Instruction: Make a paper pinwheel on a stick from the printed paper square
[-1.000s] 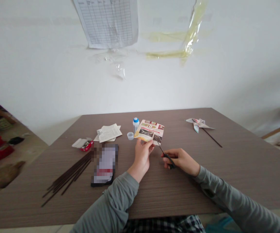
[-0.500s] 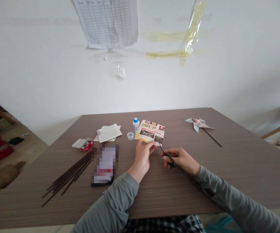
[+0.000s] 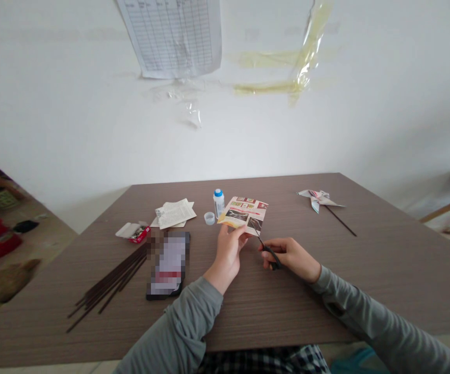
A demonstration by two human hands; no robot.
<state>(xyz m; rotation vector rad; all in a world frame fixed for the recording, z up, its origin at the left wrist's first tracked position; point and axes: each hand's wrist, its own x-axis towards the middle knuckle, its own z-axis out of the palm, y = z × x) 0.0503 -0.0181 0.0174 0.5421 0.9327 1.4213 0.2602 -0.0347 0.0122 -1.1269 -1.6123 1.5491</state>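
Head view: the left hand [image 3: 228, 254] pinches a printed sheet [image 3: 242, 214] between thumb and fingers, a firm, closed grip on its lower edge, and holds the sheet up, tilted, just above the bench [image 3: 287, 311] at upper middle of the frame. The right hand [image 3: 290, 258] has a closed grip on the black handles of a pair of scissors [image 3: 268, 252], with the fingers curled through them. The blades point up and left and overlap the sheet's lower right part; how far they stand open is too small to tell.

Left of the sheet, a glue bottle [image 3: 219, 203] with a blue cap stands upright beside a small clear cup [image 3: 209, 218]. Further left lie loose papers [image 3: 175, 214] and a small red box [image 3: 139, 234]. Below them is a pixelated phone [image 3: 169, 265], with a bundle of dark sticks [image 3: 108, 285] at lower left, fanned out beside it. At upper right of the bench, a paper pinwheel [image 3: 317, 200] lies on its stick. Above the bench, a ruled chart [image 3: 174, 36] and yellowed tape [image 3: 275, 70] are stuck to the wall. Grey sleeves [image 3: 170, 327] cover both arms.
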